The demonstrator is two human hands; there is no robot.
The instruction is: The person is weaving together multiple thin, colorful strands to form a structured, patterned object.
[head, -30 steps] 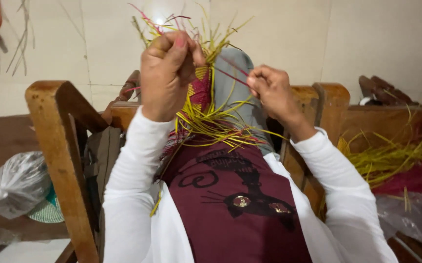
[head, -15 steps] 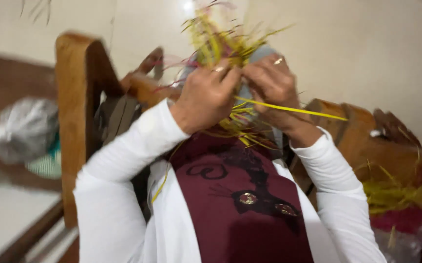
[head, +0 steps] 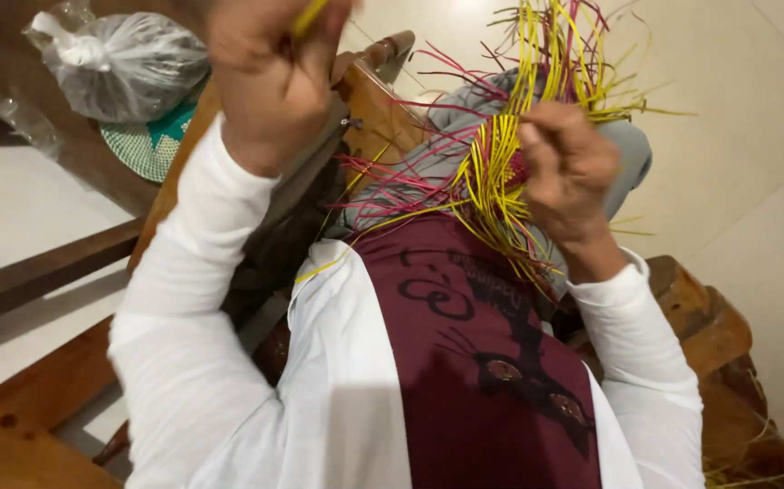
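My left hand (head: 270,77) is raised at the top left, fingers closed on a single yellow strip (head: 309,14) that runs off the top edge. My right hand (head: 566,167) grips a half-woven bundle of yellow and pink strips (head: 492,172) held over my lap. Loose strip ends fan out above and to the left of that hand. White sleeves and a maroon front panel fill the lower part of the view.
A wooden chair arm (head: 369,100) runs behind the bundle. A knotted clear plastic bag (head: 120,63) sits on a green woven disc (head: 152,145) at the top left. Wooden furniture (head: 709,326) stands at the right, over a pale tiled floor (head: 754,136).
The view has swung to look down and tilted. My left hand has left the bundle and pulled up and away with one yellow strip. My right hand stays on the weave.
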